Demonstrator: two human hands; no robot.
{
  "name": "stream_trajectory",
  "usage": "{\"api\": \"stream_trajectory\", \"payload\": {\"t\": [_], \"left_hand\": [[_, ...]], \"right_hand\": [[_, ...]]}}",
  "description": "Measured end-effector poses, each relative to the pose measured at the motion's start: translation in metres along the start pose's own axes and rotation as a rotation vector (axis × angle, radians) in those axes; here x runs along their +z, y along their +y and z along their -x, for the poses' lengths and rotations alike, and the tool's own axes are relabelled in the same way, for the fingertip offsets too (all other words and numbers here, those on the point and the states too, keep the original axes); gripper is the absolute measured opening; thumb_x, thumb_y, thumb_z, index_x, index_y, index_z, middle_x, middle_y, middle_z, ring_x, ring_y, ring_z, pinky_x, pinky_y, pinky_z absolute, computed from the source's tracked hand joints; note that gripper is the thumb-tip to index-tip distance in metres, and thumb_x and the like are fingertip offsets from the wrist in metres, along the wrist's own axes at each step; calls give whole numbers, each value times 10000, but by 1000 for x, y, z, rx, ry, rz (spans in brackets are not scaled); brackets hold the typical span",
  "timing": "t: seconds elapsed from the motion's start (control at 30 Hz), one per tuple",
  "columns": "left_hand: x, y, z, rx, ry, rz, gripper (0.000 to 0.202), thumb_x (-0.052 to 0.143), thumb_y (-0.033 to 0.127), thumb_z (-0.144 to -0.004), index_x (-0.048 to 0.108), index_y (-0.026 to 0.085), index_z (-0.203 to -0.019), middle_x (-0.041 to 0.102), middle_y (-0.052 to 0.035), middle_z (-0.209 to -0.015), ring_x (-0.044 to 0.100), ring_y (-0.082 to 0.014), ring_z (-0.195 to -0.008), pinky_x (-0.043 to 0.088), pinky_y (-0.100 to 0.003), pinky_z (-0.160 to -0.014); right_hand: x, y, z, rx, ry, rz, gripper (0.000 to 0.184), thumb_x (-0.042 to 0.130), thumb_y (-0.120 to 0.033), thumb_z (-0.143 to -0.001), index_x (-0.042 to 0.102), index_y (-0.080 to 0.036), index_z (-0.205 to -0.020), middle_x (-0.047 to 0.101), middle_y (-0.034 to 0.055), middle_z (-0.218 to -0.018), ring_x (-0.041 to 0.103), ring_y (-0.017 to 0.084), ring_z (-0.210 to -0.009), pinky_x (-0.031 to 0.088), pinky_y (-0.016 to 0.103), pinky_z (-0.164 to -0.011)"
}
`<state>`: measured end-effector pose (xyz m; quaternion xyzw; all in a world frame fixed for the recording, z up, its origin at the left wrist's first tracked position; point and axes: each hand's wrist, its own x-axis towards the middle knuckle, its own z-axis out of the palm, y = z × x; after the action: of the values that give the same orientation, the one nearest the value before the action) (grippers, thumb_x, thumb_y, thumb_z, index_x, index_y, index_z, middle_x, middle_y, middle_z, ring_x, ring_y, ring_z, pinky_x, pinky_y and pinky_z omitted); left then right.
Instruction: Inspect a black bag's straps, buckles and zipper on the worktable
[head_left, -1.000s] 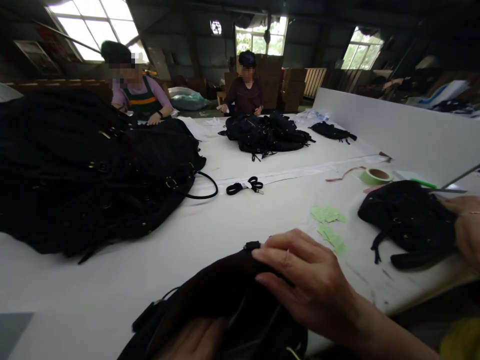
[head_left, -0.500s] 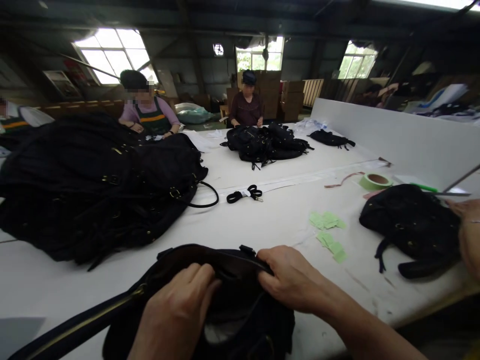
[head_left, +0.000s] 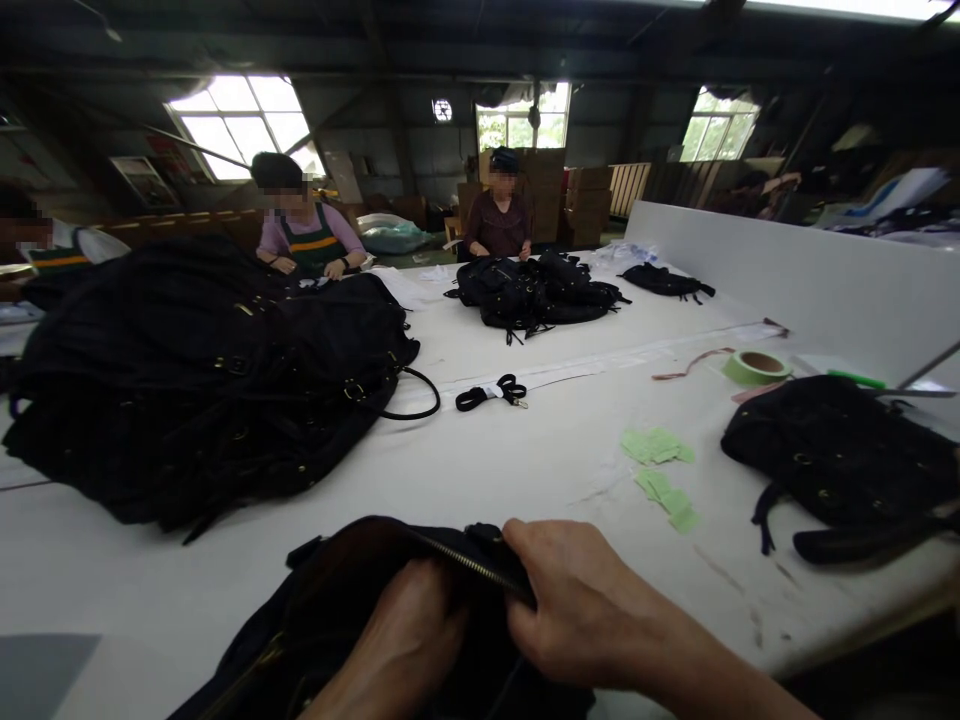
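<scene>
A black bag (head_left: 360,560) with a brass-toothed zipper (head_left: 472,563) lies unzipped before me at the table's near side. My left hand (head_left: 416,625) reaches down inside its mouth; the lining and the bag's edge hide the fingers. At the right end of the opening, my right hand (head_left: 562,590) is closed on the zippered edge, thumb and fingers pinching the fabric. The bag's lower part runs out of the picture.
Black bags are piled at left (head_left: 210,380), with another bag (head_left: 832,450) at right. A coiled black strap (head_left: 491,392), green paper pieces (head_left: 656,446) and a tape roll (head_left: 756,367) lie on the white table (head_left: 540,450). Several people, including one in dark red (head_left: 499,220), sit beyond.
My left hand has gone deeper into the bag, and its fingers are now out of sight. My right hand keeps hold of the edge. The bag's left zipper strip has swung downward.
</scene>
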<state>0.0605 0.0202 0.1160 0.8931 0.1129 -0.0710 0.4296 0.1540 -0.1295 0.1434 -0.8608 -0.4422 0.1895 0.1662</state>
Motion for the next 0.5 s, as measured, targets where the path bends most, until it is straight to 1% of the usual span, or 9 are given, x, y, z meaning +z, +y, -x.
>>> {"api": "stream_trajectory", "payload": {"t": [0.03, 0.1, 0.17, 0.23, 0.3, 0.37, 0.43, 0.5], "left_hand": [[-2, 0, 1, -20, -1, -85, 332, 412, 127, -783, 677, 195, -971, 723, -54, -995, 669, -223, -930, 502, -286, -765], [-9, 4, 4, -95, 0, -355, 293, 401, 153, -794, 683, 180, -870, 731, -85, -918, 687, -263, -841, 497, -334, -708], [-25, 10, 9, -182, -9, -637, 335, 350, 159, -814, 681, 162, -762, 727, -127, -816, 689, -308, -742, 482, -391, -652], [-46, 15, 17, -271, -20, -816, 373, 320, 131, -805, 679, 162, -711, 717, -144, -754, 683, -335, -702, 465, -421, -625], [-67, 13, 26, -366, -15, -893, 367, 327, 137, -803, 672, 182, -684, 715, -134, -740, 679, -339, -709, 451, -428, -627], [-82, 2, 36, -444, 6, -915, 353, 342, 215, -828, 646, 208, -648, 707, -112, -717, 673, -332, -702, 429, -425, -625], [-86, -14, 45, -483, 43, -891, 380, 325, 289, -846, 612, 223, -606, 691, -91, -671, 665, -311, -663, 393, -397, -589], [-84, -31, 53, -491, 67, -848, 399, 302, 298, -851, 599, 226, -595, 682, -79, -642, 659, -290, -625, 352, -357, -548]], "right_hand": [[0, 0, -2, -5, -2, 22, 170, 521, -311, -732, 580, -209, -854, 675, 49, -772, 628, 220, -666, 293, 274, -526], [-2, 0, -6, -19, -22, 73, 165, 532, -338, -736, 593, -214, -825, 676, 45, -744, 629, 225, -643, 270, 277, -514], [-7, 2, -10, -24, -58, 125, 127, 530, -313, -734, 600, -214, -771, 673, 38, -714, 625, 213, -630, 252, 276, -509], [-17, 6, -12, 0, -85, 183, 86, 530, -255, -702, 596, -208, -731, 667, 36, -695, 618, 198, -622, 242, 271, -504], [-28, 11, -13, 23, -88, 241, 72, 530, -208, -657, 584, -203, -705, 657, 32, -678, 608, 192, -618, 233, 267, -498], [-38, 13, -15, 35, -82, 283, 85, 524, -183, -622, 572, -204, -689, 647, 26, -666, 597, 189, -608, 224, 266, -490], [-44, 12, -17, 39, -89, 313, 109, 519, -174, -618, 574, -209, -705, 646, 26, -673, 594, 194, -604, 217, 267, -484], [-46, 7, -22, 50, -120, 344, 137, 521, -159, -630, 585, -210, -740, 654, 35, -703, 604, 205, -618, 212, 271, -484]]}}
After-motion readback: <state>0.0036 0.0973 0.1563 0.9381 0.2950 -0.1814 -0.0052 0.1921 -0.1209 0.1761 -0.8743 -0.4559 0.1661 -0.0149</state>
